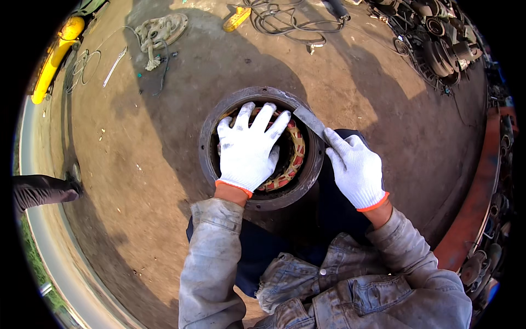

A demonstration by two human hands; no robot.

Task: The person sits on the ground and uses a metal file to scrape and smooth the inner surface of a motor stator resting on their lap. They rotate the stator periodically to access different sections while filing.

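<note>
A round motor stator housing (206,148) stands on the ground in front of me, its grey metal flange facing up. Inside the ring I see coil windings (298,148) in red and yellowish wrapping. My left hand (246,148), in a white knitted glove with an orange cuff, lies over the opening with its fingers spread towards the far rim. It hides part of the windings. My right hand (356,170), gloved the same way, is closed around the near end of a flat grey metal file (310,122). The file's far end lies on the flange's upper right edge.
Coiled rope (163,32) and loose cables (285,23) lie on the ground farther off. A yellow cylinder (52,68) is at the far left. Metal parts (438,55) pile up at the far right, above a reddish beam (472,197). Another person's leg (46,189) shows at left.
</note>
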